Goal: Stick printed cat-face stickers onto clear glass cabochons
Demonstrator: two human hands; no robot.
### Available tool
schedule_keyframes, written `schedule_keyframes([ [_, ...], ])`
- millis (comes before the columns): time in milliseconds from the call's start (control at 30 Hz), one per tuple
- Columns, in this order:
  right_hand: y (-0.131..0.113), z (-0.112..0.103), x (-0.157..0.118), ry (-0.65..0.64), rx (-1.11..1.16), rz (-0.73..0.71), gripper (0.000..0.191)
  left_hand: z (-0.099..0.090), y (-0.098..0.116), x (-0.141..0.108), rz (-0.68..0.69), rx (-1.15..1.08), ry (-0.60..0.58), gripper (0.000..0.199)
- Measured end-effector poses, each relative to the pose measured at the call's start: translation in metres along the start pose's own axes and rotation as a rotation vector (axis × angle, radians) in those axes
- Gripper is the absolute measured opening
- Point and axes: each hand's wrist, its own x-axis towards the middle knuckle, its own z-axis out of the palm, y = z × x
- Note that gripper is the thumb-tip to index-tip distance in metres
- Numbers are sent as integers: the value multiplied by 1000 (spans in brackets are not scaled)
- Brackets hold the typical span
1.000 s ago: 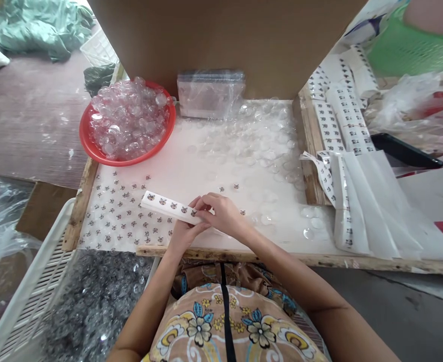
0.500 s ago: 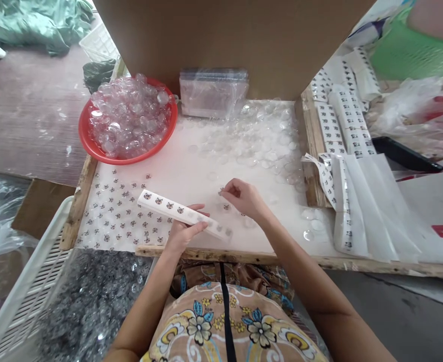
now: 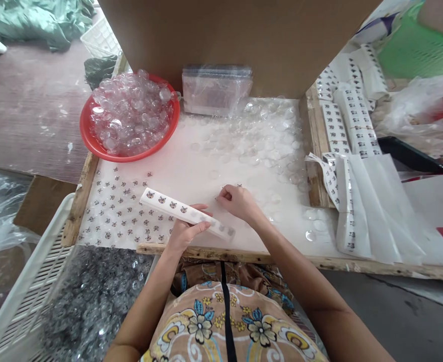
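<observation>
My left hand (image 3: 187,229) holds a long white sticker strip (image 3: 169,206) printed with small cat faces, just above the near edge of the white work surface (image 3: 206,166). My right hand (image 3: 236,201) is to the right of the strip, fingertips pinched and pressing down on the surface where clear glass domes (image 3: 259,146) lie. Whether a sticker is between the fingers is too small to tell. Finished domes with cat faces (image 3: 119,211) lie in rows at the left of the surface.
A red bowl (image 3: 89,141) heaped with clear domes sits at the back left. A cardboard wall (image 3: 244,40) stands behind, with a clear plastic packet (image 3: 216,90) at its foot. More sticker strips (image 3: 353,125) lie at the right; a white crate (image 3: 25,296) stands at the lower left.
My right hand left the strip, reached out to the right over the surface, then drew slightly back and pressed down. My left hand kept the strip almost still.
</observation>
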Motion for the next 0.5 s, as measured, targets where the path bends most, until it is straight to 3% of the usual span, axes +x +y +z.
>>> schedule_keyframes([
  [233, -1, -9, -4, -8, 141, -4, 9, 1, 3, 0, -12, -6, -7, 49],
  [500, -1, 2, -2, 12, -7, -54, 8, -1, -1, 0, -8, 12, -8, 49],
])
